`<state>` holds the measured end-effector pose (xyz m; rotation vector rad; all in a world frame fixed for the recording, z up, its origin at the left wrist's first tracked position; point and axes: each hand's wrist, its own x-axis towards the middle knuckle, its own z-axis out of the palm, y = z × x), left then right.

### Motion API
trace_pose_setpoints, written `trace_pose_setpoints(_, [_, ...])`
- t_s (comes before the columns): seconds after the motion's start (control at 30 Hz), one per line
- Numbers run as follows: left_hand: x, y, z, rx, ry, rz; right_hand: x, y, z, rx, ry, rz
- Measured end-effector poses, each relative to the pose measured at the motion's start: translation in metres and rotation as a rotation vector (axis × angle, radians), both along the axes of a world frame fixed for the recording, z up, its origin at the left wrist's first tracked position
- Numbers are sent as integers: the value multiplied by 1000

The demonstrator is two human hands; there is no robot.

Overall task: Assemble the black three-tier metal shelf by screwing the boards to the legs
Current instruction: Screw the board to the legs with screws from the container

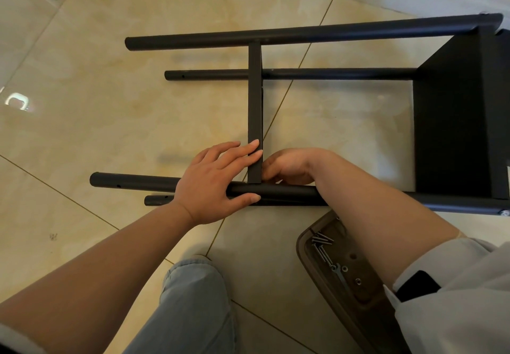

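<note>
The black metal shelf lies on its side on the tiled floor. One board [455, 116] is fixed at the right end of the legs. A second board [255, 100] stands edge-on between the far leg [303, 33] and the near leg [132, 183]. My left hand [218, 182] lies over the near leg, its straight fingers pressing on the second board's edge and its thumb under the leg. My right hand [289, 167] is curled just right of that board, behind the near leg. Its fingertips are hidden, so what they hold cannot be seen.
A brown tray [309, 254] with several screws [321, 240], washers and a small wrench sits on the floor under my right forearm. My knee in light jeans [193, 298] is at the bottom centre. A white baseboard runs along the top right.
</note>
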<state>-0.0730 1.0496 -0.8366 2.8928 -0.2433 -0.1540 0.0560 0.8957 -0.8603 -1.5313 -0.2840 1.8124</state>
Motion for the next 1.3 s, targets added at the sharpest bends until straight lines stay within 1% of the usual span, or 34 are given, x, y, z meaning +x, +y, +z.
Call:
trace_pose_setpoints(0.33, [0,0,0,-5,-10,-2,-2,2,0,8,-68,-25])
trace_pose_setpoints(0.53, [1,-1,1,6,6,4,2,-3,0,22,-11,-14])
trace_pose_setpoints(0.83, [2,-2,3,-1,13,5,2,0,-1,-35,-30,21])
trace_pose_setpoints(1.1, [2,-2,4,2,27,1,1,2,3,-56,-15,-12])
trace_pose_setpoints(1.3, [2,-3,5,13,57,8,-3,1,9,-16,-138,-53])
